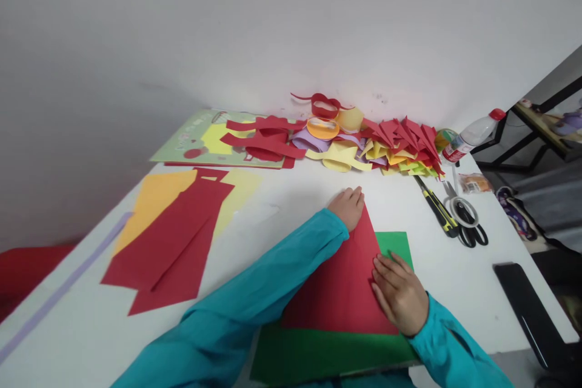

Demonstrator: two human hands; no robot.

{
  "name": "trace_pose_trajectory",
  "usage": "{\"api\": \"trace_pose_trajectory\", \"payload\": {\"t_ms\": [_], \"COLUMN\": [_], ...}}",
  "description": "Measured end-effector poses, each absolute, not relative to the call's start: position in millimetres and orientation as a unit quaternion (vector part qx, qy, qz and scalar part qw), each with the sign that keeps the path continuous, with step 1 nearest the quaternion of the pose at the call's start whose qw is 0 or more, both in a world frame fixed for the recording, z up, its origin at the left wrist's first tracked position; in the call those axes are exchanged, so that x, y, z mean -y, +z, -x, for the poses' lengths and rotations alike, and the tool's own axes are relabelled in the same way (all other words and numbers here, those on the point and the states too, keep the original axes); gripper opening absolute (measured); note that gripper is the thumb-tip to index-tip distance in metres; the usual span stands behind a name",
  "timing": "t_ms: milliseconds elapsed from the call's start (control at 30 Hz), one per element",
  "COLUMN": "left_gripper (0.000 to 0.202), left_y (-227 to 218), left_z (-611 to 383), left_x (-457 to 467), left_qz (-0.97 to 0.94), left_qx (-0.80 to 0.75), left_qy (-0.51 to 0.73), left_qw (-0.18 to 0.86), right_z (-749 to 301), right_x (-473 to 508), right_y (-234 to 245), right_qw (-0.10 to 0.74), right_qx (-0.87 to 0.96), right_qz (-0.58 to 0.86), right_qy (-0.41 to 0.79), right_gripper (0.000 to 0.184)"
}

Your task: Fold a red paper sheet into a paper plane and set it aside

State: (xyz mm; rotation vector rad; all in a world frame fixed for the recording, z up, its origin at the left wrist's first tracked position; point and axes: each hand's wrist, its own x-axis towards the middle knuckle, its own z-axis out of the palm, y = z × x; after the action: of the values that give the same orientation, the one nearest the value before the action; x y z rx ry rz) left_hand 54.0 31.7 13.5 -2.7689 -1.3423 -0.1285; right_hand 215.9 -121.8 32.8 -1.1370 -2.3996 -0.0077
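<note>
A sheet of red paper, folded to a narrow point at its far end, lies over green paper at the near table edge. My left hand reaches across it, and its closed fingers press on the far tip. Along the paper's right slanted edge rests my right hand, its fingers laid out flat and slightly apart. The left forearm's teal sleeve hides much of the red paper's left side.
Red paper pieces and a purple strip lie left. Cut paper shapes and folded red paper line the wall. A utility knife, scissors, tape roll, bottle and black phone-like object are right.
</note>
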Motion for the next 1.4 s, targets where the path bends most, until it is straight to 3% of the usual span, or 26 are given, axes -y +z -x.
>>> {"api": "trace_pose_trajectory", "payload": {"t_ms": [133,367,533,600,700,767,1167,1400], "left_gripper": [0.036,0.041,0.036,0.042,0.052,0.046,0.046,0.040], "left_y": [24.7,30.7,23.7,22.4,20.9,19.4,21.0,22.4], "left_z": [-57.2,-38.5,-20.7,-19.8,-21.1,-21.4,-20.1,-44.6], "left_x": [-37.2,-27.0,-5.8,-3.8,-4.5,-4.4,2.4,12.1], "left_qz": [0.886,0.875,0.888,0.890,0.895,0.899,0.893,0.887], "left_qx": [0.463,0.481,0.451,0.445,0.433,0.423,0.427,0.458], "left_qy": [-0.029,-0.012,-0.039,-0.050,-0.067,-0.080,-0.113,-0.040], "left_qw": [-0.003,-0.059,-0.077,-0.082,-0.084,-0.082,-0.085,-0.044], "right_z": [-218.6,-213.2,-200.6,-190.5,-177.7,-174.2,-168.4,-162.0], "right_x": [130.7,116.4,83.5,70.1,59.2,59.0,82.2,78.2], "right_y": [38.6,40.8,45.1,44.6,41.4,38.4,32.8,37.5], "right_qw": [0.267,0.150,0.138,0.108,0.051,0.035,0.057,0.053], "right_qx": [0.833,0.820,0.840,0.845,0.849,0.852,0.852,0.847], "right_qz": [0.480,0.547,0.522,0.523,0.525,0.522,0.515,0.527], "right_qy": [0.058,0.072,0.050,0.028,-0.012,-0.032,-0.072,-0.054], "right_gripper": [0.021,0.020,0.028,0.034,0.029,0.029,0.034,0.019]}}
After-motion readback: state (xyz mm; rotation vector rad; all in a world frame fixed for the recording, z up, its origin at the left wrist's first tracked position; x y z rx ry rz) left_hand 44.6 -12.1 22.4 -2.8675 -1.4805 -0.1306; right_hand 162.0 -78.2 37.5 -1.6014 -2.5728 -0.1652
